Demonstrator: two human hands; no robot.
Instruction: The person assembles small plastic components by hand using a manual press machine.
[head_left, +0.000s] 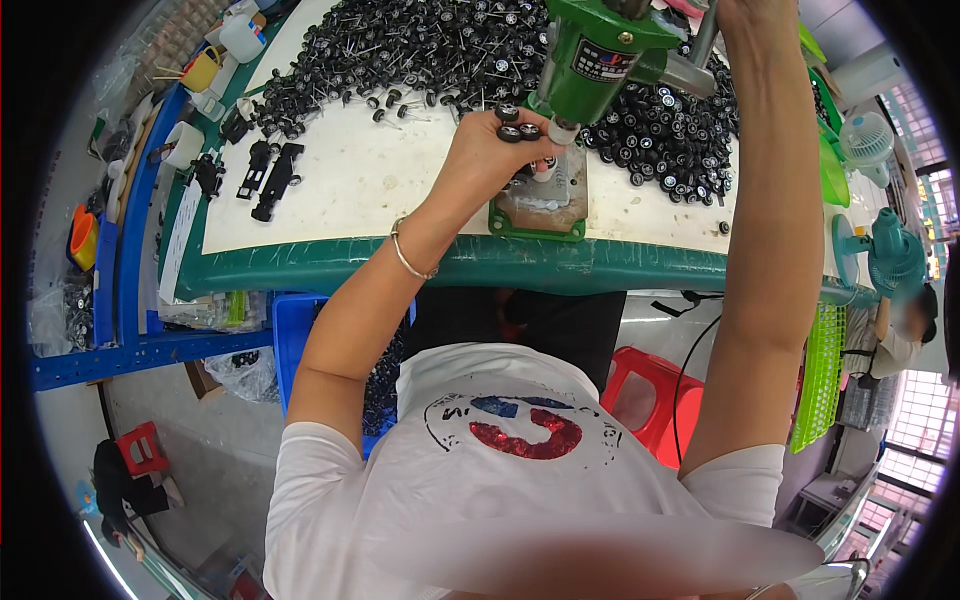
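My left hand (488,153) is closed around several small black toy wheels (510,133) with silver hubs, right under the ram (562,132) of a green hand press (590,60). Its fingertips meet close to the ram, above the press's base plate (540,210). What lies between the fingertips is partly hidden. Up at the top edge, my right hand (757,8) is on the upper end of the metal press lever (706,42), its fingers mostly cut off by the picture's edge.
Wheels on thin axles (400,50) form a heap behind the press; loose wheels (665,140) are piled at its right. Black toy car chassis (277,182) lie at the left. A blue bin (290,335) stands below the table edge, a red stool (640,400) beside my legs.
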